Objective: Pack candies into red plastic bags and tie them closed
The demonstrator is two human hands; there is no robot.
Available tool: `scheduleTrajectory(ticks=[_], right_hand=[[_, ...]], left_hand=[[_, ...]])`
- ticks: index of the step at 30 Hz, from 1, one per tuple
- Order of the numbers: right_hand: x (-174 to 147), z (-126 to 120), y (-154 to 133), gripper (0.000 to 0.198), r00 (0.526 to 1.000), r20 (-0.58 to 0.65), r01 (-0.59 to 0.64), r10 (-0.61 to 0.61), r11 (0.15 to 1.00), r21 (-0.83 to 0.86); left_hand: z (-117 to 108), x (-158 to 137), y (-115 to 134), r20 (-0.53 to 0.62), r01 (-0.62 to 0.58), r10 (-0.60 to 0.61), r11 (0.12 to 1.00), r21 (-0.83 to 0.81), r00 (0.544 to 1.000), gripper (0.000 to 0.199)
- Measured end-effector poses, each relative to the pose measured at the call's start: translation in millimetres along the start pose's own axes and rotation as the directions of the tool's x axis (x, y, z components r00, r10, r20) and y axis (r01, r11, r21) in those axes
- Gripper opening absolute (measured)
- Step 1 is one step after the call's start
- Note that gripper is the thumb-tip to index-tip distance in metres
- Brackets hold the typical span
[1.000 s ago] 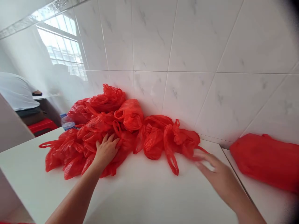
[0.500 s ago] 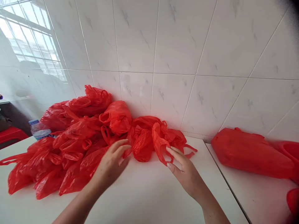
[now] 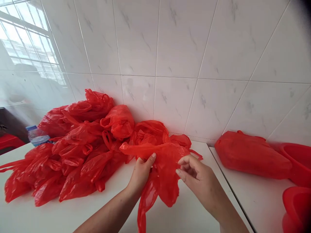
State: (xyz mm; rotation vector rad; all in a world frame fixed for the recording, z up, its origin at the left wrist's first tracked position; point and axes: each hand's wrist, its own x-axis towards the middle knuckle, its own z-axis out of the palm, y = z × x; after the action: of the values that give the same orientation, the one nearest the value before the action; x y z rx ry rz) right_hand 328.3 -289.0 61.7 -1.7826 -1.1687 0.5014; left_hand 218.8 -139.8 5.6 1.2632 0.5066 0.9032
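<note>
A thin red plastic bag (image 3: 167,174) hangs loosely between my hands above the white table, its lower strips dangling towards me. My left hand (image 3: 143,170) grips it, thumb on top of the plastic and fingers hidden behind. At the bag's right edge, my right hand (image 3: 194,173) has thumb and fingers curled together in a pinch on the plastic. Just behind, more crumpled red bags (image 3: 150,129) lie against the tiled wall. To the left spreads a large heap of red plastic bags (image 3: 80,145), several with their handles showing.
A clear bottle with a blue cap (image 3: 37,136) stands behind the heap at the left. On the adjoining table at right, past a dark seam, lies a full red bundle (image 3: 252,155). Red plastic basins (image 3: 296,204) sit at the right edge. The tiled wall (image 3: 177,97) bounds the back.
Both hands have closed on a red bag from the middle pile. It has been lifted towards me and partly spread out. The view has turned slightly right.
</note>
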Motion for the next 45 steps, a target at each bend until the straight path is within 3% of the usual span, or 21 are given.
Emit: scheduleTrajectory(ticks=[4, 6, 8, 11, 13, 17, 20, 22, 26, 28, 31, 35, 39, 41, 43, 45], right_hand=[[4, 13, 6, 0.039, 0.994, 0.089, -0.035, 0.056, 0.974, -0.223], [7, 23, 11, 0.037, 0.996, 0.035, -0.063, 0.08, 0.937, -0.344], [11, 29, 18, 0.028, 0.995, 0.007, -0.087, 0.096, 0.932, -0.352], [21, 26, 31, 0.016, 0.994, 0.06, -0.077, 0.087, 0.985, -0.153], [28, 16, 42, 0.016, 0.994, 0.079, -0.08, 0.08, 0.997, -0.007], [42, -9, 65, 0.02, 0.982, -0.087, -0.144, 0.167, 0.963, 0.227], [48, -23, 79, 0.016, 0.9, -0.266, -0.148, 0.344, 0.817, 0.557], [51, -30, 83, 0.017, 0.86, -0.291, -0.116, 0.419, 0.716, 0.688], [50, -38, 78, 0.016, 0.884, -0.152, -0.109, 0.442, 0.51, 0.853], [46, -40, 74, 0.015, 0.906, -0.103, -0.101, 0.41, 0.448, 0.889], [36, -41, 70, 0.016, 0.933, -0.08, -0.138, 0.35, 0.554, 0.821], [23, -43, 76, 0.012, 0.933, 0.022, -0.304, 0.358, 0.754, 0.582], [20, -45, 86, 0.023, 0.936, 0.061, -0.318, 0.346, 0.76, 0.567], [18, -47, 85, 0.036, 0.949, -0.006, -0.25, 0.316, 0.761, 0.599], [12, -46, 75, 0.046, 0.938, -0.19, -0.158, 0.29, 0.845, 0.511], [0, -41, 56, 0.049, 0.843, -0.485, -0.112, 0.234, 0.957, 0.267]], left_hand=[[17, -3, -6, -0.007, 0.06, -0.062, 0.98, -0.188, 0.998, 0.04], [26, -7, -7, 0.038, 0.136, -0.132, 0.93, -0.34, 0.991, 0.041], [31, -11, -7, 0.09, 0.2, -0.179, 0.876, -0.439, 0.98, 0.041], [31, -10, -4, 0.109, 0.218, -0.189, 0.857, -0.467, 0.976, 0.042], [26, -5, -1, 0.041, 0.214, -0.222, 0.853, -0.476, 0.974, 0.041], [7, 2, 3, -0.094, 0.187, -0.262, 0.856, -0.482, 0.961, 0.036], [-10, 0, 2, -0.072, 0.212, -0.271, 0.87, -0.446, 0.96, 0.034], [-20, -4, -3, -0.057, 0.24, -0.287, 0.88, -0.41, 0.956, 0.032], [-34, -12, -19, -0.03, 0.303, -0.332, 0.891, -0.339, 0.943, 0.03], [-39, -14, -24, -0.008, 0.338, -0.357, 0.889, -0.309, 0.934, 0.028], [-46, -14, -21, 0.021, 0.343, -0.352, 0.896, -0.282, 0.936, 0.025], [-59, -11, -8, 0.112, 0.255, -0.231, 0.911, -0.323, 0.967, 0.019], [-71, -11, -2, 0.165, 0.288, -0.248, 0.911, -0.295, 0.955, 0.012], [-71, -15, -3, 0.196, 0.354, -0.314, 0.907, -0.226, 0.929, 0.015], [-67, -22, -6, 0.19, 0.415, -0.38, 0.885, -0.21, 0.905, 0.019], [-61, -30, -10, 0.151, 0.463, -0.439, 0.857, -0.224, 0.886, 0.02]])
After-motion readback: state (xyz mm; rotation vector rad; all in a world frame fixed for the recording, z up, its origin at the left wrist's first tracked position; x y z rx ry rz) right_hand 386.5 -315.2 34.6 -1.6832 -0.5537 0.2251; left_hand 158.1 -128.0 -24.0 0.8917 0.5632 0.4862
